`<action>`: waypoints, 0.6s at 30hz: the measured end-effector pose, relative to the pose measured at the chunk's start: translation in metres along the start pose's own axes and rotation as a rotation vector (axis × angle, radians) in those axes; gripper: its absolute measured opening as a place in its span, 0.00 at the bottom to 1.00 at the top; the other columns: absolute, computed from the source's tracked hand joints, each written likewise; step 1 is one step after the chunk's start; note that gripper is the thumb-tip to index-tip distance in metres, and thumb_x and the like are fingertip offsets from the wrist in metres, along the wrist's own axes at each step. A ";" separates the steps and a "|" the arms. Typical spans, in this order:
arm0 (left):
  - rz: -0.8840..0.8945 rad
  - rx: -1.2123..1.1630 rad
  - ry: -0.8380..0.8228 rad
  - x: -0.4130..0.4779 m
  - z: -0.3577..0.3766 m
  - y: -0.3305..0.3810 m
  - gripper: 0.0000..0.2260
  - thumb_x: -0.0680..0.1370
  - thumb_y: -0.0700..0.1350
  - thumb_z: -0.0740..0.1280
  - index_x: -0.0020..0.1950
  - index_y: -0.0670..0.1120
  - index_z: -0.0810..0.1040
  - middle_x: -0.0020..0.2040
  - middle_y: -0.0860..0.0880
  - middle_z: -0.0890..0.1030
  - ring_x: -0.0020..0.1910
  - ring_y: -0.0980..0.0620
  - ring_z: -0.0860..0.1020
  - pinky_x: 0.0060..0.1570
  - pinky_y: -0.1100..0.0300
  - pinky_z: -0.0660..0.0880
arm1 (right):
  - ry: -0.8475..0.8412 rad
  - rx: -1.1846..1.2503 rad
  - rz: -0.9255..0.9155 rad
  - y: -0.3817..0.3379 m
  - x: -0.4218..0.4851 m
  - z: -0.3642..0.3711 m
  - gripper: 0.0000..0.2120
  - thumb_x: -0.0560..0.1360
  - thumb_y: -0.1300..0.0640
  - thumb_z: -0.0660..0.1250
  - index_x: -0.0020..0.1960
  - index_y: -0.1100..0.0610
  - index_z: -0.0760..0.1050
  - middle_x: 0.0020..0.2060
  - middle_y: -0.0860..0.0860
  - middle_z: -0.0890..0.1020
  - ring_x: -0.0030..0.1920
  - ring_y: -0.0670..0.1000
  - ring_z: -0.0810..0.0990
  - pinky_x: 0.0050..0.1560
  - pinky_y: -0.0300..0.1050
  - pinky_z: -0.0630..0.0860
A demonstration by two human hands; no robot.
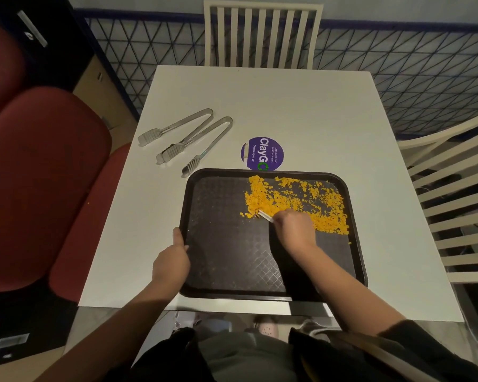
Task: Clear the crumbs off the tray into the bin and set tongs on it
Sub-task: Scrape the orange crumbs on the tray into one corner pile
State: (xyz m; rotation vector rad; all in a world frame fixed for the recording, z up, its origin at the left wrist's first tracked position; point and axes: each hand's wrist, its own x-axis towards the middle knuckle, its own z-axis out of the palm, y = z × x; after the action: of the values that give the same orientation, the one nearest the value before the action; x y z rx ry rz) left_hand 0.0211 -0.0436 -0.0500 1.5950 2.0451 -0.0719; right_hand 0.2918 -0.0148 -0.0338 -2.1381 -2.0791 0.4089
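Dark clothing [249, 357]: fills the bottom of the frame, nearest the camera; the forearms rise out of it and its outline is hard to make out.
Left hand [171, 260]: at lower centre, forearm running up from bottom left, thumb hooked over the left rim of the tray and the fingers hidden beneath it, so it grips that edge.
Right hand [294, 227]: over the middle of the tray, forearm slanting in from lower right, fingers curled narrowly round a small pale tool.
Pale tool [265, 216]: only a short tip shows past the knuckles, pointing up-left into the crumbs; the rest is hidden in the fist.
Tray [218, 257]: dark and textured, flat on the table at centre frame, long axis running up and down the frame.
Crumbs [295, 199]: orange, spread across the tray's upper right part, thinner towards the right rim.
Tongs [185, 136]: two metal pairs on the table at upper left of the tray, hinges pointing up-right, toothed ends down-left, overlapping.
Sticker [262, 153]: round, purple, just above the tray's top rim.
Table [301, 106]: white, its near edge partly covered by the arms.
Chairs [262, 37]: slatted, white, at top centre and right edge, cut off.
Bin: cannot tell where.
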 end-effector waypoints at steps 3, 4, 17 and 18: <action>0.004 -0.013 -0.001 -0.001 0.000 0.000 0.25 0.82 0.47 0.57 0.76 0.49 0.51 0.57 0.45 0.79 0.50 0.46 0.81 0.50 0.53 0.81 | 0.035 0.074 -0.038 -0.016 -0.014 -0.003 0.08 0.74 0.60 0.65 0.43 0.57 0.83 0.36 0.55 0.83 0.35 0.58 0.80 0.40 0.51 0.78; 0.008 -0.014 -0.003 -0.001 0.000 0.000 0.25 0.82 0.47 0.57 0.76 0.49 0.51 0.57 0.46 0.79 0.51 0.47 0.81 0.50 0.53 0.81 | 0.029 0.101 -0.087 -0.028 -0.020 -0.003 0.07 0.73 0.60 0.66 0.42 0.57 0.83 0.36 0.55 0.83 0.34 0.58 0.80 0.40 0.50 0.78; 0.023 -0.021 -0.027 -0.002 -0.004 0.001 0.24 0.82 0.47 0.57 0.75 0.49 0.51 0.59 0.46 0.78 0.52 0.46 0.81 0.53 0.53 0.80 | -0.075 -0.102 -0.112 -0.050 0.001 0.008 0.05 0.65 0.63 0.73 0.33 0.56 0.80 0.27 0.53 0.79 0.25 0.55 0.76 0.29 0.41 0.69; 0.018 -0.023 -0.033 -0.002 -0.005 0.001 0.24 0.82 0.47 0.57 0.76 0.50 0.51 0.60 0.46 0.78 0.54 0.46 0.81 0.53 0.53 0.80 | -0.047 -0.099 -0.083 -0.040 0.006 0.006 0.04 0.69 0.63 0.69 0.37 0.57 0.80 0.30 0.54 0.81 0.29 0.56 0.77 0.32 0.43 0.70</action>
State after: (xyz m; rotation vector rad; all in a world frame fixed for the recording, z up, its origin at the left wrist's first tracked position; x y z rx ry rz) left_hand 0.0209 -0.0436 -0.0447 1.5876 1.9997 -0.0675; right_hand 0.2513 -0.0073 -0.0293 -2.1054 -2.2498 0.3572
